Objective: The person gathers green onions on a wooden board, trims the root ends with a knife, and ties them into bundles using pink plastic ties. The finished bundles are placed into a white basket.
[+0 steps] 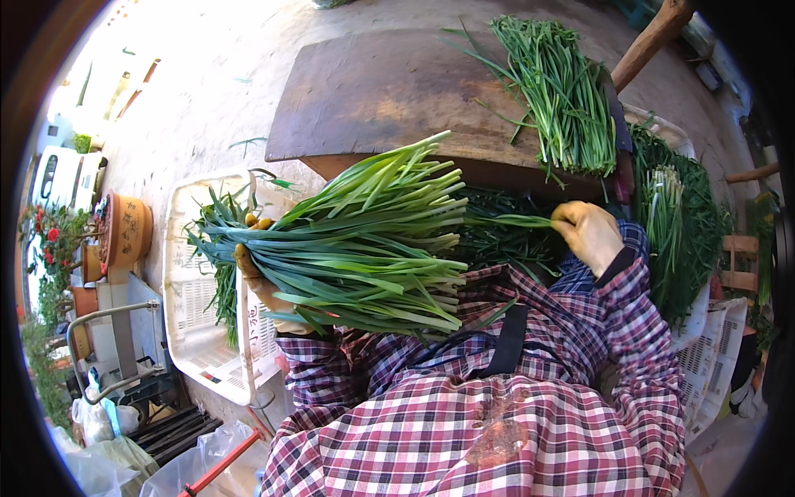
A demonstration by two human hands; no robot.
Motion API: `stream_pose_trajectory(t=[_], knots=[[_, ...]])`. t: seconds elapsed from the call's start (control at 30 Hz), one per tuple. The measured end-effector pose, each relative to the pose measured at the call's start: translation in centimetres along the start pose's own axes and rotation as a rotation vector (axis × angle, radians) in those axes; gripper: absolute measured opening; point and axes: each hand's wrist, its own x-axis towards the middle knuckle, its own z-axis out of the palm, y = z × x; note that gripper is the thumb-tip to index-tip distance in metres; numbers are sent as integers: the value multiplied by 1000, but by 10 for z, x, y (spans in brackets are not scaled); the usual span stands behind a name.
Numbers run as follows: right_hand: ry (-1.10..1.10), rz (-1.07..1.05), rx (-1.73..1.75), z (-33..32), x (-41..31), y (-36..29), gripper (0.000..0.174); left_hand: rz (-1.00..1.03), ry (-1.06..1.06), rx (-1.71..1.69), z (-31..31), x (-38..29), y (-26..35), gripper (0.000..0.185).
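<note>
My left hand (264,282), in a soiled glove, grips a thick bunch of long green leaves (366,242), which look like garlic chives or leek greens. The pale cut ends fan out to the right, and the leaf tips hang left over a white plastic crate (205,366). On the other side, my gloved right hand (584,230) pinches a few loose leaves (518,220) between thumb and fingers. Their far ends reach towards the bunch; whether they touch it I cannot tell. Dark loose leaves (506,239) lie below, between the bunch and my right hand.
A low wooden table (379,93) stands ahead, with a pile of greens (559,99) on its right end. More greens (677,230) heap up in a crate at the right. A metal-handled cart (118,348) and potted plants (127,230) stand at the left.
</note>
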Motion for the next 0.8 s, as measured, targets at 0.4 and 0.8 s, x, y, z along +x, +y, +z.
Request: stream_pose_trajectory(t=[0.4,0.8], knots=[[37,-286,1132,-10,47,-94,56,-18,-47,-32,47,0,-13,54],[475,-433,464,-17,16,-69,21,-63,-359,-536,89,-4,-16,53]])
